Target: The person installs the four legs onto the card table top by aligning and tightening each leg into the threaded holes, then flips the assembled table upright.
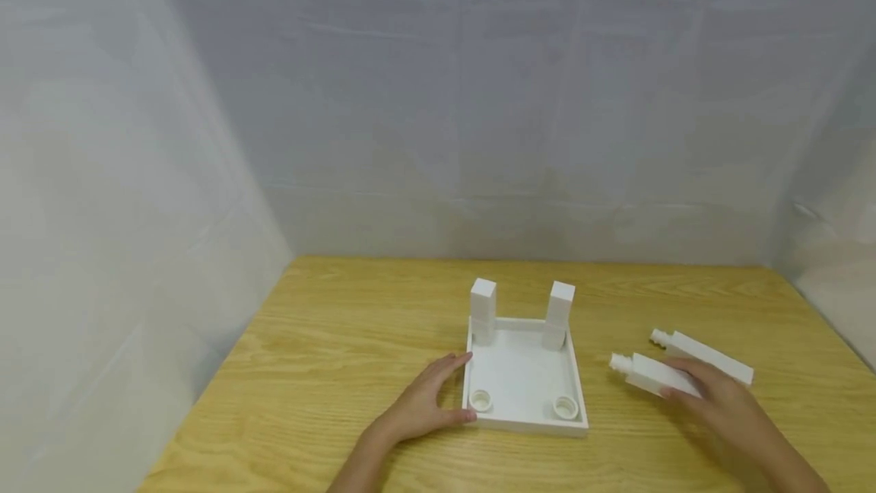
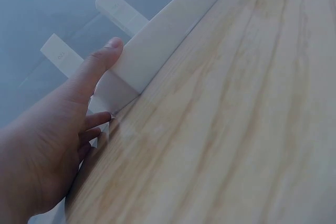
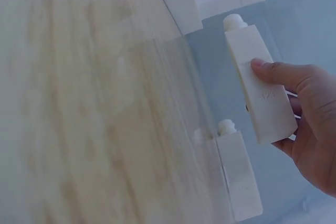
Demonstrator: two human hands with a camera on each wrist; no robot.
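White tray base (image 1: 523, 379) sits upside-down mid-surface (image 1: 342, 341), two legs (image 1: 482, 310) already standing upright in its far corners, two empty sockets (image 1: 565, 406) at the near corners. Left hand (image 1: 424, 402) braces the tray's left wall, thumb over the rim and fingers loosely spread against the side, likely to stop it sliding. Right hand (image 1: 718, 394) has fingers clamped on the nearer loose leg (image 1: 650, 373), right of the tray; second loose leg (image 1: 705, 356) lies just beyond. Right wrist view shows the threaded stub (image 3: 234, 22) on the held leg and the thumb on its face, unclear from the head view. Left wrist view shows the thumb (image 2: 100, 61) on the rim.
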